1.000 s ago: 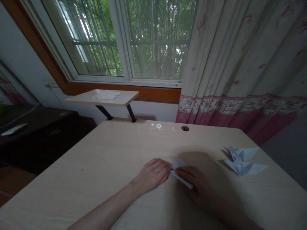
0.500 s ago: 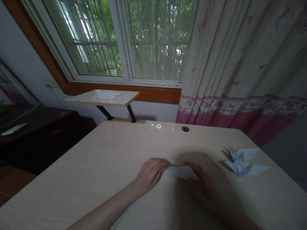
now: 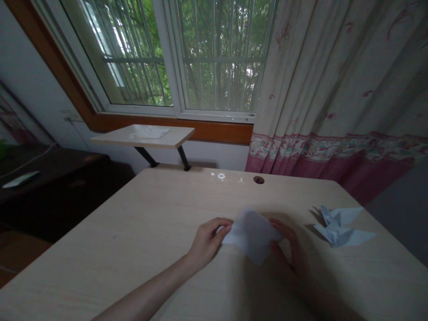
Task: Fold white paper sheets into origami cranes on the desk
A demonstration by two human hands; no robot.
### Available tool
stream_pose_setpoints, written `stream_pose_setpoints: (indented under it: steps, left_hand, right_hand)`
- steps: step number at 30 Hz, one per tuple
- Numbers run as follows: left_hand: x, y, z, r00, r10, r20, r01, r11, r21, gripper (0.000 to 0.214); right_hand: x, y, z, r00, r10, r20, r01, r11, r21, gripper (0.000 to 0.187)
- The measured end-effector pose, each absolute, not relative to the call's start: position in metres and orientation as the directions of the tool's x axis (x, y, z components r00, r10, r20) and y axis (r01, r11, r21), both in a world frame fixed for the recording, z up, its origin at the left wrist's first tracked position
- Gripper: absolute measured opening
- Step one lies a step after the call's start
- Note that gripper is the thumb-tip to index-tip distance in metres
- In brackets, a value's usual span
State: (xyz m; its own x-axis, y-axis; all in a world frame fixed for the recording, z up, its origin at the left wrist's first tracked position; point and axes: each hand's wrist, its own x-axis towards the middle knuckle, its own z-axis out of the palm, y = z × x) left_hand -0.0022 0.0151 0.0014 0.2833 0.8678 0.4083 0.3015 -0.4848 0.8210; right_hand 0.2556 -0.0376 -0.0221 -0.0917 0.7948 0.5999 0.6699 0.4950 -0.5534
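Between my hands, over the desk, is a folded sheet of white paper (image 3: pixel 254 234), its broad face turned up and slightly blurred by motion. My left hand (image 3: pixel 207 238) pinches the paper's left corner between thumb and fingers. At the right edge, my right hand (image 3: pixel 290 249) has its fingers curled round the paper, thumb below and fingertips above. Two folded paper cranes (image 3: pixel 343 227) lie side by side on the desk to the right of my right hand.
The wooden desk (image 3: pixel 150 223) has a round cable hole (image 3: pixel 258 179) near its back edge. A small raised shelf (image 3: pixel 174 139) at the back left bears white paper (image 3: pixel 149 132). Behind are a barred window and a long curtain (image 3: pixel 301 89); a dark cabinet (image 3: pixel 60 178) stands left.
The paper has swung from a narrow, flattened shape to a wider diamond-like face. Both hands have stayed near the same spot, with the left fingers now more pinched.
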Motion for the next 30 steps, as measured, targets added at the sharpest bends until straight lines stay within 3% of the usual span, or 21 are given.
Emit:
stream_pose_setpoints:
  steps: [4, 10, 19, 25, 30]
  left_hand:
    - [0.000, 0.019, -0.003, 0.273, 0.905, 0.326, 0.279, -0.399, 0.874, 0.023]
    - [-0.001, 0.019, -0.006, 0.355, 0.885, 0.301, 0.292, -0.411, 0.864, 0.018]
    - [-0.003, 0.016, -0.004, 0.436, 0.826, 0.356, 0.589, -0.561, 0.582, 0.016]
    - [-0.002, 0.013, 0.000, 0.492, 0.773, 0.402, 0.574, -0.634, 0.518, 0.016]
    - [-0.001, 0.011, -0.003, 0.549, 0.716, 0.432, 0.554, -0.698, 0.453, 0.013]
  right_hand:
    - [0.255, -0.035, -0.020, -0.105, 0.769, 0.630, 0.686, 0.514, -0.514, 0.038]
    - [0.250, -0.030, -0.004, -0.194, 0.685, 0.703, 0.787, 0.536, -0.306, 0.033]
    - [0.251, -0.024, -0.022, -0.387, 0.686, 0.616, 0.791, 0.590, -0.161, 0.038]
    - [0.249, -0.024, -0.020, -0.550, 0.691, 0.470, 0.753, 0.654, -0.080, 0.043]
    - [0.247, -0.022, -0.023, -0.573, 0.717, 0.398, 0.753, 0.652, -0.091, 0.050]
